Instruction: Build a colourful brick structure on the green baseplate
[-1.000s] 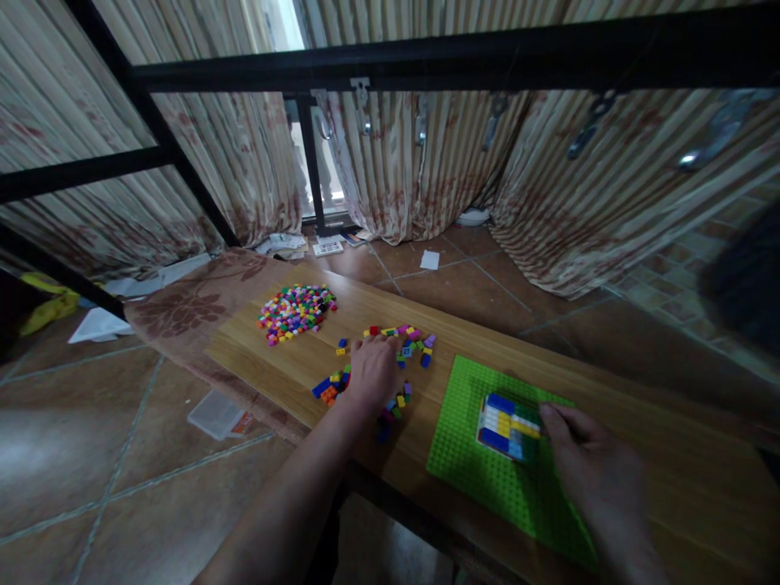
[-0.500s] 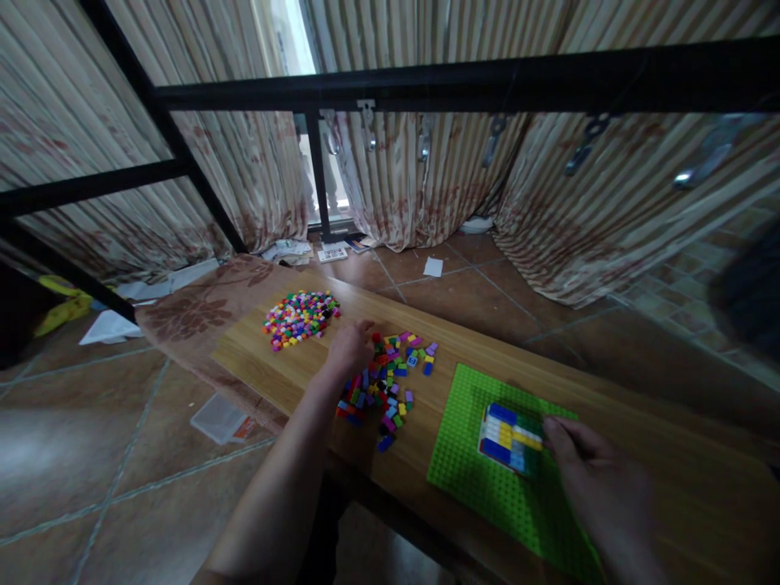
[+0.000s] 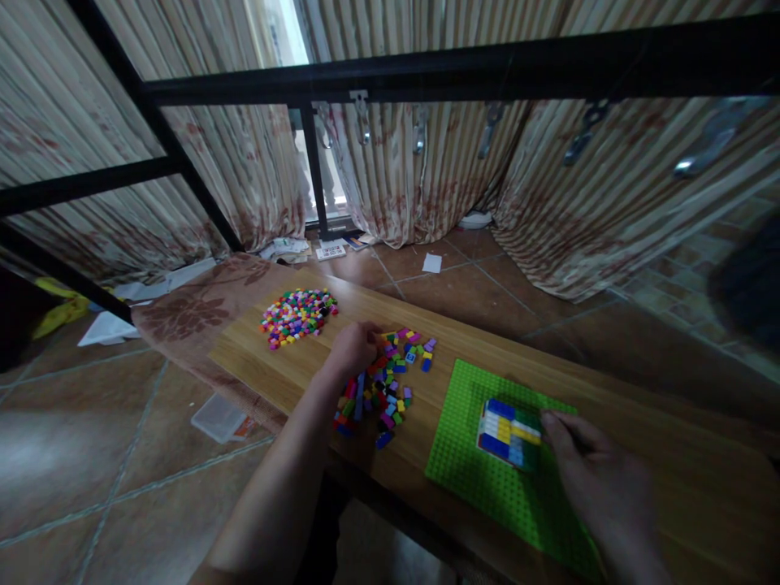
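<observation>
A green studded baseplate (image 3: 481, 471) lies on the wooden board (image 3: 292, 370). A small block of blue, yellow and white bricks (image 3: 509, 423) stands on the plate. My right hand (image 3: 600, 483) rests at the right side of that block, fingers curled against it. My left hand (image 3: 353, 348) lies on the left edge of a loose scatter of coloured bricks (image 3: 390, 382), fingers curled down; I cannot make out what, if anything, is in them. A second, denser heap of small bricks (image 3: 297, 314) sits further left.
A black metal frame (image 3: 426, 69) crosses above the board, with striped curtains (image 3: 426, 162) behind. A patterned cloth (image 3: 188, 309) lies under the board's left end. Papers (image 3: 110, 327) and a clear plastic box (image 3: 218, 417) lie on the tiled floor.
My left hand drew back left from over the brick scatter to its left edge, uncovering the bricks. My right hand has stayed beside the brick block.
</observation>
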Demonstrator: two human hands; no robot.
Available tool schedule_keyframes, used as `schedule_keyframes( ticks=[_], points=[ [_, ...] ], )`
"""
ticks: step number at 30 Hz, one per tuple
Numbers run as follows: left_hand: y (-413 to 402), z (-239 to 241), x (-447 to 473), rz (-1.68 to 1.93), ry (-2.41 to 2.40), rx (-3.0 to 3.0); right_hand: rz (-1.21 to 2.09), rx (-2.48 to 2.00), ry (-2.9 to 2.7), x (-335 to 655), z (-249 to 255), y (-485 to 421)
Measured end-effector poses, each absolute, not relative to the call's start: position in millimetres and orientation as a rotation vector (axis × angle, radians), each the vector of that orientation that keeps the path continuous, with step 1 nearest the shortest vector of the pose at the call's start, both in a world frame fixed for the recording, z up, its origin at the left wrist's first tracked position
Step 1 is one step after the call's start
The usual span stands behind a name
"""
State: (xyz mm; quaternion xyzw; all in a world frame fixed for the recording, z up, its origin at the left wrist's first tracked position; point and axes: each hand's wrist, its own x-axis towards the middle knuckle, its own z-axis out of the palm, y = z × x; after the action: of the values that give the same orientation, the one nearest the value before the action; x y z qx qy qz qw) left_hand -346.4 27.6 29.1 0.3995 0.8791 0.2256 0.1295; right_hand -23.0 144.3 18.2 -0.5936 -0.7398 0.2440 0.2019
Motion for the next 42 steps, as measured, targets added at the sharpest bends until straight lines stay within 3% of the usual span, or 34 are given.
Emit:
schedule_keyframes(
  ticks=[15,20,25,28,34,42],
  points=[
    [30.7,33.0,-330.1,0.302,2.773,1.245,0.671,-1.518,-2.063,-25.2,16.1,142.8],
    [31.0,42.1,-332.2,0.464,2.809,1.189,0.734,-1.511,-2.022,-25.2,16.7,142.1],
    [27.3,56.5,-330.6,1.334,2.110,0.991,0.762,-1.463,-1.936,-26.5,18.4,140.9],
    [27.9,59.5,-307.0,1.589,1.550,0.874,0.821,-1.389,-1.845,-30.5,21.5,136.9],
    [39.6,50.2,-246.8,1.510,1.021,0.745,0.820,-1.018,-1.838,-39.3,32.5,124.3],
    [53.5,37.7,-220.6,1.328,0.865,0.745,0.869,-0.692,-2.135,-43.5,41.4,114.2]
  ],
)
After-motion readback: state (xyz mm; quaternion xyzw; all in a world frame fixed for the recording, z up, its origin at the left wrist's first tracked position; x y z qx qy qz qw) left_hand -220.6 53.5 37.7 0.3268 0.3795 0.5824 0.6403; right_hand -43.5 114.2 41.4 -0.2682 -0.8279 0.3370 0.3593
